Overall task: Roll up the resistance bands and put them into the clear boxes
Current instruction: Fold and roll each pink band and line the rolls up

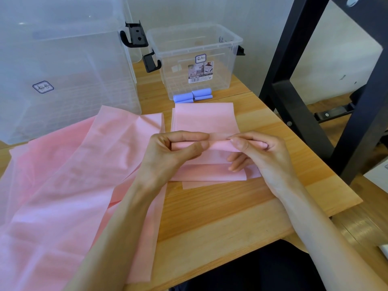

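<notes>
A pink resistance band (204, 120) lies flat on the wooden table (220, 211), its near end curled into a small roll. My left hand (174, 152) pinches the roll's left part between thumb and fingers. My right hand (258, 152) pinches its right part, with the lower fingers resting on the flat layers beneath. Two rolled blue bands (192, 95) lie against the front of the small clear box (222, 49). A large clear box (63, 66) stands at the back left.
A wide heap of loose pink bands (63, 181) covers the table's left half and hangs over the near edge. Black latches (134, 37) jut from the boxes. A black metal frame (294, 76) rises just past the table's right edge.
</notes>
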The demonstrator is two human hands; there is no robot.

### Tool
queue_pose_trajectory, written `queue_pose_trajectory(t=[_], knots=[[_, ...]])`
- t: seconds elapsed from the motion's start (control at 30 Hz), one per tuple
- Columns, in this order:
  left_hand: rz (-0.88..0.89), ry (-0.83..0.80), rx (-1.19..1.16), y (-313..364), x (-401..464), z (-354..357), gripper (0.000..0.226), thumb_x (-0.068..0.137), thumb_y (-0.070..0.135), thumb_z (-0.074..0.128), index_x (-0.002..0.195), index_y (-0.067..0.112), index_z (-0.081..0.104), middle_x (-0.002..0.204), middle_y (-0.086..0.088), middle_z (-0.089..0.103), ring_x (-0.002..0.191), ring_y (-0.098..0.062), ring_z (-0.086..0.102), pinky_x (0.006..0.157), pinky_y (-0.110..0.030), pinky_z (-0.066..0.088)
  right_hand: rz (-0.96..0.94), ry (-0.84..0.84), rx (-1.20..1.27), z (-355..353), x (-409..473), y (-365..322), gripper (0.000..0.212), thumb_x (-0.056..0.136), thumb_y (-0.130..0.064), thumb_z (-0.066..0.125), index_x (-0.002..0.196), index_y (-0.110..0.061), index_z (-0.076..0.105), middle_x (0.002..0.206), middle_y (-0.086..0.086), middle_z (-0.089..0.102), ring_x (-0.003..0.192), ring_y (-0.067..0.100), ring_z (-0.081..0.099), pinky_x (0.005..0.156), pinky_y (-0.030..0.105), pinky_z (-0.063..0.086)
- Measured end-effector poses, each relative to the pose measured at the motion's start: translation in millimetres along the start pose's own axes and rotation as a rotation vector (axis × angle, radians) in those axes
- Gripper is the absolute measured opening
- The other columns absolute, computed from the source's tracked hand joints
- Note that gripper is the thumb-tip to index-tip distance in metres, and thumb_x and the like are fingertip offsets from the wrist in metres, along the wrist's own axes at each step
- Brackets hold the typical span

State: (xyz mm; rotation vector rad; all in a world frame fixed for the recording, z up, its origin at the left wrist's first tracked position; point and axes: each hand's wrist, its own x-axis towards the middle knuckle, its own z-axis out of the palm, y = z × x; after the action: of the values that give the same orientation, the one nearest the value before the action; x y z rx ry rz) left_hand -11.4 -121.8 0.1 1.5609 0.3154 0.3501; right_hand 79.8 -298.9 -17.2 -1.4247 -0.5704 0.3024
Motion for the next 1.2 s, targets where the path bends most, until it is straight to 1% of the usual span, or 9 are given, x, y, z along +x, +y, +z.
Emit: queue_pose_trajectory(t=[0.17,0.3,0.37,0.53,0.7,0.77,0.87,1.07,1.2], knots=[[-0.007,0.003,-0.035,0.0,0.7,-0.6,0.012,0.079,0.01,0.075,0.087,0.018,0.079,0.09,0.002,0.078,0.084,-0.008,0.07,0.078,-0.022,0.058,0.032,-0.075,0.024,1.0,-1.8,-3.6,0.034,0.078,-0.019,0.07,0.112,-0.021,0.069,0.071,0.015,0.073,0.049,0.024,0.067,0.052,0.027,0.056],[-0.038,-0.055,-0.039,2.2,-0.7,-2.0,0.015,0.073,0.018,0.075,0.087,0.019,0.079,0.093,0.001,0.077,0.088,-0.011,0.071,0.079,-0.026,0.059,0.041,-0.026,-0.005,2.0,-3.1,-3.8,0.014,0.083,-0.02,0.068,0.094,-0.015,0.075,0.061,0.014,0.069,0.043,0.023,0.064,0.043,0.023,0.051],[-0.05,-0.081,-0.027,2.1,-1.5,-1.5,0.019,0.07,0.02,0.075,0.089,0.018,0.079,0.095,0.0,0.077,0.091,-0.013,0.072,0.083,-0.029,0.059,0.062,0.013,-0.019,1.6,-3.1,-3.3,0.015,0.082,-0.027,0.067,0.089,-0.016,0.076,0.058,0.013,0.067,0.041,0.022,0.063,0.041,0.023,0.05],[-0.06,-0.084,-0.033,0.3,-1.0,-2.4,0.016,0.08,0.009,0.072,0.09,0.018,0.08,0.099,0.0,0.077,0.095,-0.013,0.071,0.088,-0.03,0.058,0.01,-0.033,0.002,2.9,-1.3,-2.0,0.018,0.084,-0.016,0.067,0.1,-0.012,0.074,0.085,0.005,0.077,0.057,0.023,0.07,0.053,0.029,0.058],[-0.079,-0.116,-0.001,0.6,-1.1,-0.8,0.018,0.075,0.019,0.075,0.092,0.023,0.08,0.1,0.001,0.077,0.094,-0.016,0.072,0.089,-0.03,0.058,0.01,0.034,-0.027,0.6,-1.8,-2.0,0.02,0.085,-0.024,0.065,0.098,-0.012,0.075,0.076,0.013,0.075,0.051,0.025,0.068,0.051,0.029,0.057],[-0.058,-0.086,-0.006,0.4,-0.8,-0.2,0.016,0.078,0.014,0.074,0.094,0.018,0.079,0.099,0.0,0.077,0.094,-0.016,0.071,0.087,-0.028,0.058,0.026,0.028,-0.004,1.2,-1.4,-2.9,0.021,0.082,-0.027,0.067,0.096,-0.013,0.075,0.075,0.014,0.074,0.052,0.026,0.068,0.052,0.028,0.057],[-0.055,-0.033,-0.035,1.4,-0.7,-0.3,0.016,0.083,0.017,0.07,0.097,0.012,0.077,0.1,0.001,0.077,0.092,-0.017,0.073,0.078,-0.024,0.059,0.035,-0.042,0.037,1.7,-1.6,-3.7,0.025,0.078,-0.017,0.071,0.102,-0.012,0.073,0.081,0.013,0.075,0.059,0.026,0.071,0.055,0.028,0.058],[-0.042,-0.079,0.017,2.2,-1.7,-0.4,0.017,0.072,0.02,0.076,0.089,0.019,0.08,0.092,-0.002,0.077,0.085,-0.016,0.071,0.084,-0.028,0.059,0.067,-0.009,0.007,0.5,-1.8,-3.2,0.025,0.076,-0.026,0.072,0.091,-0.007,0.076,0.074,0.013,0.074,0.053,0.025,0.069,0.051,0.027,0.056],[-0.059,-0.009,-0.017,1.3,-0.4,-1.0,0.017,0.073,0.023,0.075,0.088,0.017,0.079,0.089,-0.002,0.078,0.077,-0.014,0.071,0.072,-0.021,0.058,0.064,-0.061,-0.001,1.7,-0.2,-3.1,0.026,0.074,-0.019,0.074,0.099,-0.011,0.074,0.082,0.006,0.076,0.06,0.025,0.072,0.055,0.026,0.057]])
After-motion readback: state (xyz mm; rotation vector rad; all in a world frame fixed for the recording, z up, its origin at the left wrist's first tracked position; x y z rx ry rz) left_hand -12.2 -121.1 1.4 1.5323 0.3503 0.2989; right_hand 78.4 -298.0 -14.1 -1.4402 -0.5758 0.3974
